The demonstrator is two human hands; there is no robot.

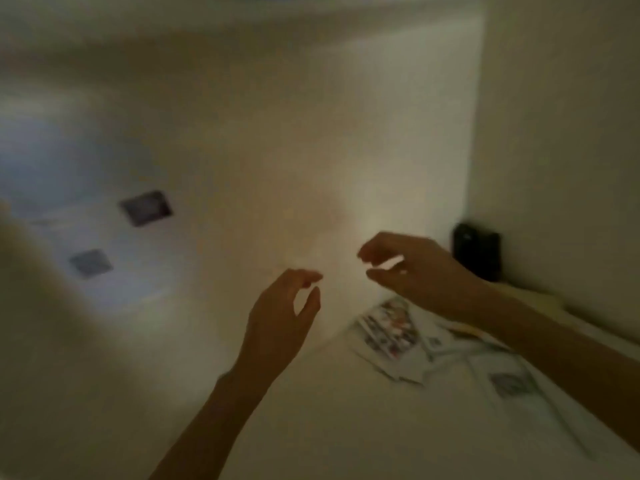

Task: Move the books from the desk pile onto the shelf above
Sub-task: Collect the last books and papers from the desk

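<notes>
Near the frame centre, both hands hang raised in front of a pale wall, empty. Left hand: fingers loosely curled, thumb and forefinger apart, gripping nothing. Right hand: fingers loosely bent, thumb below them with a gap between, gripping nothing. The two hands sit near each other without touching. Both forearms enter from the bottom and the right edge, cut off there.

Whole view is dim and heavily motion-blurred; edges are soft everywhere.

Books: a loose, fanned pile lies flat on the white table at lower right, under and just beyond the right forearm. Covers show pale ground with coloured patches; titles unreadable, count cannot be told. The right forearm hides part of the pile, and the pile's far end runs toward the right edge of frame.

Dark boxy object stands in the corner where table meets wall, behind the right hand; identity cannot be made out.

Two small dark squares sit on the wall at left, content blurred.

Shelf not identifiable in this view.
</notes>
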